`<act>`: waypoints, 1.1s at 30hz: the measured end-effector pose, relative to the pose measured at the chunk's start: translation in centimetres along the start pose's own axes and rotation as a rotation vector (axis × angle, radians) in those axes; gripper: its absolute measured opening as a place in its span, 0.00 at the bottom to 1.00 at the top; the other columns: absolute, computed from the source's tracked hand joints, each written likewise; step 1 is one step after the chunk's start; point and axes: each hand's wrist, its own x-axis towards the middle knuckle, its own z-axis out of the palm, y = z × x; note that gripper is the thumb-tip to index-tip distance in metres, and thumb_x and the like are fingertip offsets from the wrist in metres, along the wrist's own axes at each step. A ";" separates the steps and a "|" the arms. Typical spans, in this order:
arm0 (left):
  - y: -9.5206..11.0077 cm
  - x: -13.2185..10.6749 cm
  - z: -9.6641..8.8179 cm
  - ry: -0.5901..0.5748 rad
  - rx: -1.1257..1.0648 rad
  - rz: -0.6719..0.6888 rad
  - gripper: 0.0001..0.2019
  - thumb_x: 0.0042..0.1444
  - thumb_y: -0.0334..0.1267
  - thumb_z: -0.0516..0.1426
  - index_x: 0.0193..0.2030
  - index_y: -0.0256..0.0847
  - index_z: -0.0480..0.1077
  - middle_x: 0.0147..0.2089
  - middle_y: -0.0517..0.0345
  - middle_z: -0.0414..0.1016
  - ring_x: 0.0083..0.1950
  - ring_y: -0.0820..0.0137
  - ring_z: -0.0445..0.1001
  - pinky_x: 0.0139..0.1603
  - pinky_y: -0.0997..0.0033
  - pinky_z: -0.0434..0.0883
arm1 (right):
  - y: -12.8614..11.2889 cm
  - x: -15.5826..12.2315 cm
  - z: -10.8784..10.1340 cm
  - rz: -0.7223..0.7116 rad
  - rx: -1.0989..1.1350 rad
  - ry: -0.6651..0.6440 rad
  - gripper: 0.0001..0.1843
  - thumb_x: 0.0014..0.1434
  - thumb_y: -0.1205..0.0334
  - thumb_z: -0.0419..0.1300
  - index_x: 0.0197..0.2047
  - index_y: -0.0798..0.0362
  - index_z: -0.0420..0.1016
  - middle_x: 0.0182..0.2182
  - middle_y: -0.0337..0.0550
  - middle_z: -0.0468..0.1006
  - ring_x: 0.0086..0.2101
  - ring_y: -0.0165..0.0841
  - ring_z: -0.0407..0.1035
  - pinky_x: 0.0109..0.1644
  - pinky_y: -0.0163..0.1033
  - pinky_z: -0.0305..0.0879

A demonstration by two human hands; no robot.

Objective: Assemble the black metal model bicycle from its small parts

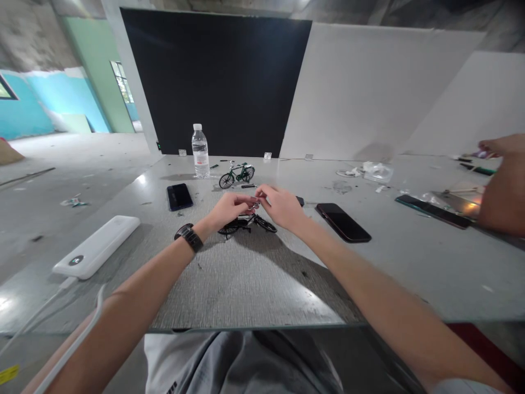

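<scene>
A small black model bicycle (245, 223) stands on the table right in front of me, its upper part partly hidden by my fingers. My left hand (230, 210) reaches over its rear from the left, fingers pinched near the handlebar (255, 206). From the right, my right hand (283, 204) meets it there, thumb and fingertips closed on the same shiny handlebar area. Which hand bears the bicycle's weight I cannot tell. Just beyond my hands a green model bicycle (238, 174) stands upright.
A water bottle (200, 151) stands at the back. Phones lie left (179, 196) and right (343, 222) of my hands. A white power bank (97, 246) with a cable sits left. Clear plastic wrapping (377, 172) lies at the back right. Another person's arm (504, 186) is at far right.
</scene>
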 end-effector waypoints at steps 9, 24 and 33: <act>0.1 -0.2 -0.1 -0.052 0.003 0.042 0.13 0.64 0.45 0.63 0.43 0.36 0.81 0.45 0.47 0.83 0.47 0.66 0.81 0.55 0.61 0.77 | -0.9 -0.5 0.4 -0.025 -0.088 0.007 0.12 0.72 0.63 0.48 0.49 0.50 0.73 0.46 0.50 0.81 0.33 0.38 0.70 0.32 0.40 0.46; -0.5 0.3 -1.5 0.043 0.086 0.005 0.11 0.58 0.28 0.66 0.48 0.32 0.81 0.38 0.49 0.85 0.39 0.67 0.83 0.50 0.60 0.81 | -0.6 0.2 -0.3 -0.045 0.147 0.041 0.12 0.72 0.60 0.49 0.48 0.50 0.72 0.41 0.46 0.82 0.32 0.36 0.70 0.35 0.41 0.57; -0.8 0.6 -2.2 0.155 0.162 -0.010 0.08 0.68 0.28 0.56 0.38 0.35 0.75 0.35 0.51 0.82 0.35 0.68 0.82 0.44 0.65 0.79 | 7.1 0.8 -2.5 0.275 0.071 0.028 0.06 0.70 0.62 0.53 0.40 0.46 0.69 0.36 0.44 0.84 0.28 0.38 0.69 0.33 0.45 0.56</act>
